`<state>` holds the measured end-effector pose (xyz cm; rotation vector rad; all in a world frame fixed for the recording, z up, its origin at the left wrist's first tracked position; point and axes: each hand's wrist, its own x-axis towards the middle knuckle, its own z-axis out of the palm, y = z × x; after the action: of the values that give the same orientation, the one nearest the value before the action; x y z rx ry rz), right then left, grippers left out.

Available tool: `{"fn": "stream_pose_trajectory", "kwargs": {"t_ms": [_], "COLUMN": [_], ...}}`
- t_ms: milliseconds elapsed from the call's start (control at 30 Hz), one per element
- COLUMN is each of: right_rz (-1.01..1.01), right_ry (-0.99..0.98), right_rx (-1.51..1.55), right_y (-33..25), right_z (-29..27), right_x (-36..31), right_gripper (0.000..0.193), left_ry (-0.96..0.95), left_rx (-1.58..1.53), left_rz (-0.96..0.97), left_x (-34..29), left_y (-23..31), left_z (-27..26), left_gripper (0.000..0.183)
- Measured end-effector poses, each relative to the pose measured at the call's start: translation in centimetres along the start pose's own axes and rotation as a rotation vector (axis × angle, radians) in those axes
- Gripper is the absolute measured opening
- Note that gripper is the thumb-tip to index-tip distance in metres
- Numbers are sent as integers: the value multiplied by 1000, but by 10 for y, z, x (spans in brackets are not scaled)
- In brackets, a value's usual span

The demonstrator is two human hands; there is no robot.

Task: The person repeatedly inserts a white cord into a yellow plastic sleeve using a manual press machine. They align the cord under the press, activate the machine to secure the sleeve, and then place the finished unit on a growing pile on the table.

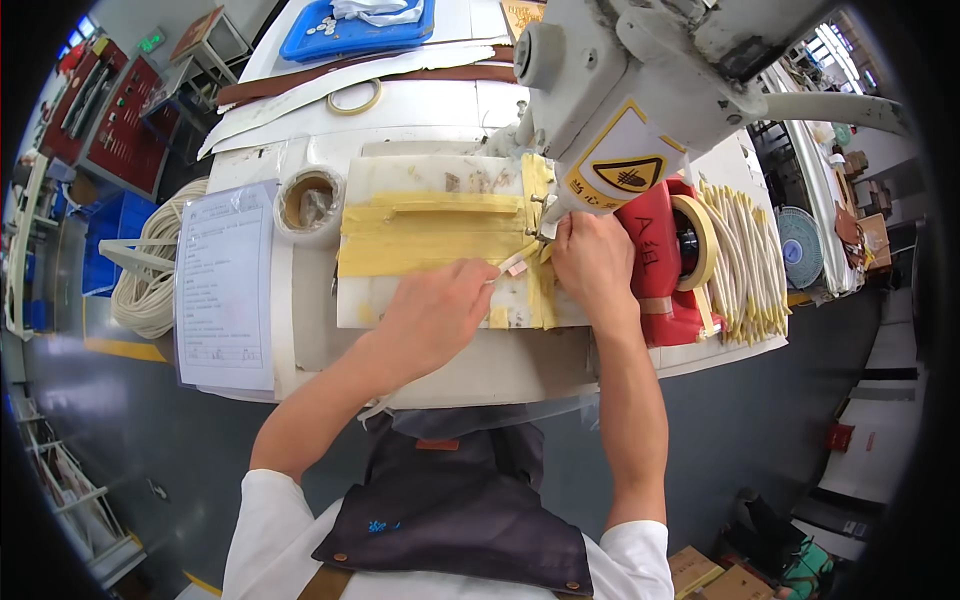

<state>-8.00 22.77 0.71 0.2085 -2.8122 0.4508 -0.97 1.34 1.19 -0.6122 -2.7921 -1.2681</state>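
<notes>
My left hand (435,310) is closed in a pinch on a white cord (513,262), whose upper end reaches toward the metal parts under the head of a grey-white industrial machine (600,90). Close beside those parts my right hand (595,260) is closed, fingertips pressed together; what lies between them is hidden. Both hands are over a pale work plate (370,300) patched with strips of yellow tape (440,235). A small pinkish-white piece (517,268) lies by the cord.
To the right stand a red tape dispenser (655,325) and a row of white cords (745,265) with yellow ends. A clear tape roll (310,205) and a printed sheet (225,290) are at left, beside a cord coil (150,300). A blue tray (300,45) is at the back.
</notes>
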Motion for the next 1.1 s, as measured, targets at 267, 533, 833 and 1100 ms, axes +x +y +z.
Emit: {"fn": "stream_pose_trajectory", "kwargs": {"t_ms": [267,533,833,1100], "right_rz": [-24,-26,-38,-19], "right_ry": [-30,-28,64,-21], "right_rx": [4,4,76,76], "right_y": [5,6,6,1], "right_z": [3,5,6,-3], "right_x": [0,0,-2,-8], "right_gripper": [28,28,25,30], "left_ry": [40,-10,1,1], "left_rx": [83,43,27,-17], "left_rz": [53,24,61,60], "left_x": [-1,0,-1,-3], "left_y": [1,1,0,-1], "left_z": [2,-2,-1,-6], "left_gripper": [17,17,24,26]}}
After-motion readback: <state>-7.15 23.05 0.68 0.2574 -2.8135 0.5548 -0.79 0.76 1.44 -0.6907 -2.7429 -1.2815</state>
